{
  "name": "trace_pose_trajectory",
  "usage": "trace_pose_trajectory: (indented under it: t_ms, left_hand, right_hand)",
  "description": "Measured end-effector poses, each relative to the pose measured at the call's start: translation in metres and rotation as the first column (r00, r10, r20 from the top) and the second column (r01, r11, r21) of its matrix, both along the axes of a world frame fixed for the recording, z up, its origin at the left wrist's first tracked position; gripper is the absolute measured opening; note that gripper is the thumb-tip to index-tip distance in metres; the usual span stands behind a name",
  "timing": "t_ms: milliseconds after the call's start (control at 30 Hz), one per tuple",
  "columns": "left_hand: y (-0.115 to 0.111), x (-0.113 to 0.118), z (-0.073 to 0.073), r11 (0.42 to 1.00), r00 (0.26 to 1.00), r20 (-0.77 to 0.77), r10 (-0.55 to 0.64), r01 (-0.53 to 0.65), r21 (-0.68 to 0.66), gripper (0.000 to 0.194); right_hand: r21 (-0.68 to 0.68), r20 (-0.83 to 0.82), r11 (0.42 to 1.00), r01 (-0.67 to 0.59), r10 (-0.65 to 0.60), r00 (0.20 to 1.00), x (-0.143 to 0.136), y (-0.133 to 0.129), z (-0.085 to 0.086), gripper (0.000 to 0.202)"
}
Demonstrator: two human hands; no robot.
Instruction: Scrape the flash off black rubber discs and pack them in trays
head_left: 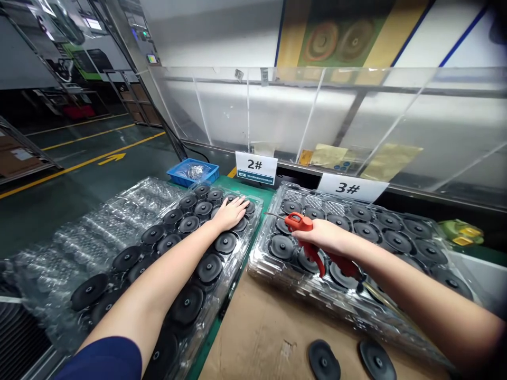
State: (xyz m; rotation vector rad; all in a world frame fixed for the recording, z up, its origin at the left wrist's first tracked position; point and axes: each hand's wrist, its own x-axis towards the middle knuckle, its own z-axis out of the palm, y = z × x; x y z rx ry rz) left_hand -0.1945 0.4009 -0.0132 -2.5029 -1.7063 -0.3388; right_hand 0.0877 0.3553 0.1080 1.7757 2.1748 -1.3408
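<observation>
My left hand [232, 213] lies on the black round discs in the left clear plastic tray [247, 237], near its far right corner. Its fingers are stretched out and slightly apart. Closed around a red air blow gun [300, 224], my right hand [325, 235] is above the right clear plastic tray [257, 262]. The gun's thin metal nozzle points left, toward the left tray. A hose [382, 294] trails from its lower end. Black discs [282, 246] with small central hubs sit in the pockets of both trays. Several far pockets of the right tray hold no disc.
Two loose black discs [324, 360] lie on the cardboard [253, 327] in front. A blue bin [216, 171] stands behind the left tray. Stacked clear trays [103, 224] are at left. Signs "2#" [256, 166] and "3#" [348, 188] stand before a transparent panel [277, 116].
</observation>
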Motion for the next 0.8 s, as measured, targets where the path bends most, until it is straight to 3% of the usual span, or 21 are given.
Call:
trace_pose_trajectory:
  t_ms: [500, 800]
  left_hand:
    - [-0.001, -0.001, 0.004, 0.999, 0.999, -0.032, -0.011, 0.010, -0.048, 0.040]
    - [-0.025, -0.014, 0.012, 0.992, 0.998, -0.024, -0.052, 0.049, -0.113, 0.043]
  right_hand:
    - [0.055, 0.064, 0.998, -0.022, 0.018, 0.998, -0.001, 0.002, -0.001, 0.027]
    - [0.058, 0.106, 0.995, -0.083, 0.077, 0.991, -0.008, -0.010, 0.005, 0.031]
